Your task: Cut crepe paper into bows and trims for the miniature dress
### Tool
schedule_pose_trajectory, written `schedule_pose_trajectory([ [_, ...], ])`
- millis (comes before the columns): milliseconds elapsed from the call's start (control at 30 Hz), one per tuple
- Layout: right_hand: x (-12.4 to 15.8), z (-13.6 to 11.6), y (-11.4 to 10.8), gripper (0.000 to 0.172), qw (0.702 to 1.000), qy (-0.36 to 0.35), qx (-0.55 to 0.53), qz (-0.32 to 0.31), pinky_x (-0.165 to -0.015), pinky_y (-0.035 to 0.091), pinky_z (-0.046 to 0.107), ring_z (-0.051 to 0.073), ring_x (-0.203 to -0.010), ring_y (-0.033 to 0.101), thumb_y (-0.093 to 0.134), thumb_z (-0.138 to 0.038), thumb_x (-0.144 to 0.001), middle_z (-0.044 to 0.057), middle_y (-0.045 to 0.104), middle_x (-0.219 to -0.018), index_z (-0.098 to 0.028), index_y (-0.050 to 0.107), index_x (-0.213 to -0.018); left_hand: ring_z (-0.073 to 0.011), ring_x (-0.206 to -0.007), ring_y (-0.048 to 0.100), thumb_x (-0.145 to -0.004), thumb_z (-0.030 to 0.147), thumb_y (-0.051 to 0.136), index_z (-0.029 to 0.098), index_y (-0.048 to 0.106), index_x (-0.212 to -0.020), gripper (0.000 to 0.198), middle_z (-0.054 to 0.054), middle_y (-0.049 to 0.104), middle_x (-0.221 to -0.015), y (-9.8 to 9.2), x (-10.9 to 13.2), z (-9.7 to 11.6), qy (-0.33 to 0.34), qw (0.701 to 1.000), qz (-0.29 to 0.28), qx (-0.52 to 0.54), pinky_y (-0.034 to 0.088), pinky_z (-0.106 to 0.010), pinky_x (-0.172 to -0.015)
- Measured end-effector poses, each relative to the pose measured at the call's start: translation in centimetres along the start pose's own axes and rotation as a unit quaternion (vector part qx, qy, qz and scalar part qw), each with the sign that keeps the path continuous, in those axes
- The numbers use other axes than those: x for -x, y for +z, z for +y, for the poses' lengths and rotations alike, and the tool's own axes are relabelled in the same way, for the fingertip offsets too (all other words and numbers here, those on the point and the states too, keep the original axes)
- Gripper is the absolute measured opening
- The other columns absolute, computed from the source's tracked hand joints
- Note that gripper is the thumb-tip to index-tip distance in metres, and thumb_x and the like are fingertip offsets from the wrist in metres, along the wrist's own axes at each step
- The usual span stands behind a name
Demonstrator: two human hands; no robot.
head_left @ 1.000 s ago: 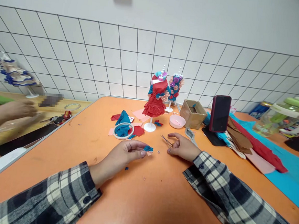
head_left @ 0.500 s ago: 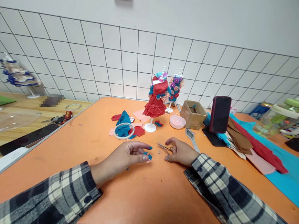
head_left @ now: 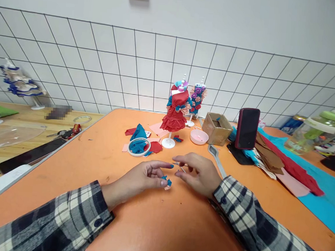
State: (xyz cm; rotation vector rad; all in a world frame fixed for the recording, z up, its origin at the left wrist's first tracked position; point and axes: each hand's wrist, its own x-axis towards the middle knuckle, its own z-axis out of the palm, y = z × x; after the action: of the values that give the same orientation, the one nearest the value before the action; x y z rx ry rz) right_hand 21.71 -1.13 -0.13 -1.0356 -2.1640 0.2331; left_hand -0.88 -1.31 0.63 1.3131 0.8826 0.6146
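Observation:
My left hand reaches in with its index finger stretched out. A small piece of blue and pink crinkled paper is pinched at the thumb tip; the other fingers behind it are partly hidden. My right hand is curled over small metal scissors, mostly covered by the fingers, with a bit of blade showing. The fingertips of both hands are close together. Beyond them stands a mini dress form in a red ruffled dress with blue and pink bows.
A roll of tape lies on blue and red paper scraps. Behind are a pink bowl, a cardboard box and a second dress form. To the right are a grey-handled tool, a propped phone, coloured paper and a jug.
My right hand has moved left toward my left hand and now covers most of the scissors. The paper piece in my left hand has shifted slightly down and right.

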Motion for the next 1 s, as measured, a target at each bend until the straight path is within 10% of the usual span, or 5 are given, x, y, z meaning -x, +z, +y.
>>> schedule_pose_trajectory([
  [333,0.2,-0.4,0.6,0.013,0.995,-0.089,0.033,-0.009,-0.071,0.044,0.027,0.016,-0.081,0.059,0.051,-0.02,-0.09,0.004,0.067,-0.087,-0.021,0.064,-0.09,-0.0131,-0.066,0.059,-0.069,0.023,0.076,0.017,0.063,-0.117,0.051,0.002,0.062,-0.069,0.1,0.1,-0.2,0.003,0.998,-0.056,-0.013,0.043,-0.026,-0.067],
  [600,0.4,0.0,0.7,0.021,0.984,0.106,-0.137,0.04,-0.062,0.049,0.026,0.013,-0.068,0.062,0.039,-0.015,-0.091,0.004,0.068,-0.09,-0.021,0.055,-0.102,-0.0155,-0.073,0.064,-0.069,0.023,0.077,0.018,0.051,-0.131,0.067,0.003,0.062,-0.071,-0.4,-0.2,-0.4,0.002,1.0,0.004,0.013,0.044,-0.028,-0.073],
  [733,0.1,0.9,0.7,0.037,0.997,0.058,-0.038,0.03,-0.092,0.044,0.04,0.022,-0.114,0.055,0.043,-0.008,-0.083,0.007,0.06,-0.124,-0.024,0.066,-0.108,-0.0176,-0.076,0.067,-0.071,0.026,0.076,0.016,0.047,-0.132,0.069,0.001,0.068,-0.073,-0.4,-0.3,-0.2,-0.003,0.999,0.005,-0.032,0.045,-0.029,-0.076],
  [900,-0.1,0.5,0.6,0.023,0.985,0.161,-0.045,-0.035,-0.079,0.047,0.035,0.02,-0.086,0.063,0.049,-0.024,-0.087,0.005,0.07,-0.083,-0.022,0.07,-0.096,-0.0184,-0.074,0.068,-0.066,0.024,0.079,0.015,0.045,-0.133,0.076,0.0,0.071,-0.069,0.1,-0.3,0.0,0.0,0.998,0.015,-0.062,0.046,-0.03,-0.073],
  [1000,-0.2,-0.4,0.4,0.027,0.986,0.145,-0.08,-0.018,-0.077,0.045,0.032,0.019,-0.088,0.061,0.052,-0.023,-0.084,0.006,0.069,-0.096,-0.022,0.067,-0.107,-0.0187,-0.073,0.069,-0.065,0.024,0.079,0.015,0.044,-0.133,0.076,0.0,0.072,-0.069,0.1,-0.4,-0.4,0.012,0.998,0.01,-0.067,0.047,-0.03,-0.073],
])
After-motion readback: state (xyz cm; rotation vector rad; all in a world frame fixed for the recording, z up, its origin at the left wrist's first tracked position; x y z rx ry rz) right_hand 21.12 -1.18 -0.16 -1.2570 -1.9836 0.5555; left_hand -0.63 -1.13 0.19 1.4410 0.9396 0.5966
